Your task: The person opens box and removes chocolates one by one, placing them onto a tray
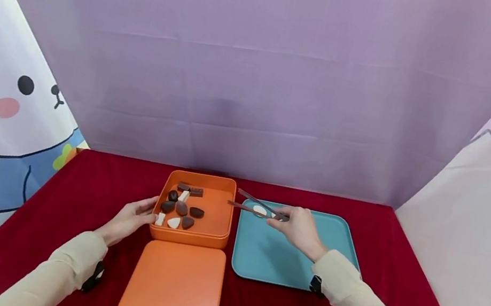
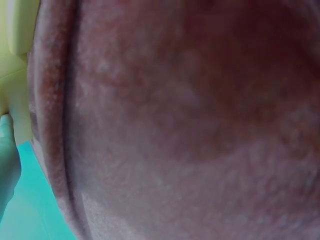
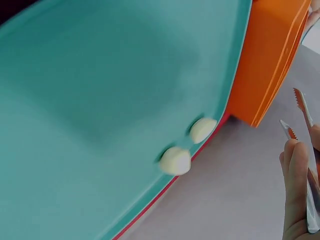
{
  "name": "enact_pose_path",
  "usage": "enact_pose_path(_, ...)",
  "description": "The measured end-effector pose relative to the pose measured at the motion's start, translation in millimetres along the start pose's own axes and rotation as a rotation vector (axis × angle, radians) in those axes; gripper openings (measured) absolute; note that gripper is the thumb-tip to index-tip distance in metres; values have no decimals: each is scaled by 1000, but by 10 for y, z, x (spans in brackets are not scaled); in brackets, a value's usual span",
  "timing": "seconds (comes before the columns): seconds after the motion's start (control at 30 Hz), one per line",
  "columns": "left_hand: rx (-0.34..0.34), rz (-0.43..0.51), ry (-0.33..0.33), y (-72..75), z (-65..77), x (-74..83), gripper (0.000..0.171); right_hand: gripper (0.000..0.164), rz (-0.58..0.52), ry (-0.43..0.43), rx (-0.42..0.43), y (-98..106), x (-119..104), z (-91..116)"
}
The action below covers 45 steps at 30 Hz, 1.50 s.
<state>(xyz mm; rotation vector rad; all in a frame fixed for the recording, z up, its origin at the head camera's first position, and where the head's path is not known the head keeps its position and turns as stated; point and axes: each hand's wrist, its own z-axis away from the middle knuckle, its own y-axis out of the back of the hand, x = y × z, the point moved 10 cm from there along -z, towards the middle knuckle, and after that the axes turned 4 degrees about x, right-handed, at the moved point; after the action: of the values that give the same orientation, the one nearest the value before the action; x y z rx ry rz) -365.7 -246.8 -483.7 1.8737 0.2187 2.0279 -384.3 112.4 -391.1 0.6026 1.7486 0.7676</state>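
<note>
My left hand (image 1: 132,218) rests its fingers against the left wall of an orange box (image 1: 213,229). Inside lie several dark pebble-like pieces (image 1: 181,208), two dark brown ridged blocks (image 1: 196,192) and a few white pieces (image 1: 173,222). In my right hand (image 1: 298,229) are dark tongs (image 1: 261,203), their toothed tips apart with nothing between them. The tips hover near the box's right wall, over the left edge of a teal tray (image 1: 276,261). Two white pieces (image 3: 175,161) lie near the tray's rim. The left wrist view is mostly blocked by a blurred surface.
An orange lid (image 1: 176,287) lies flat in front of the box. Dark red cloth (image 1: 72,200) covers the table. A lilac curtain (image 1: 255,95) hangs behind, with printed fabric (image 1: 4,80) on both sides.
</note>
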Motion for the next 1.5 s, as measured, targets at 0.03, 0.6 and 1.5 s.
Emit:
enact_pose_path(0.03,2,-4,1,4,-2,4,63,29,-2,1,-1,-25,-31,-13)
enact_pose_path(0.6,1,-14,3,7,41,-44,63,22,-32,67,-131,-658,-445,-102)
enact_pose_path(1.5,-5,-14,-11,-8,38,4,63,18,115,61,-215,-970,-637,-225)
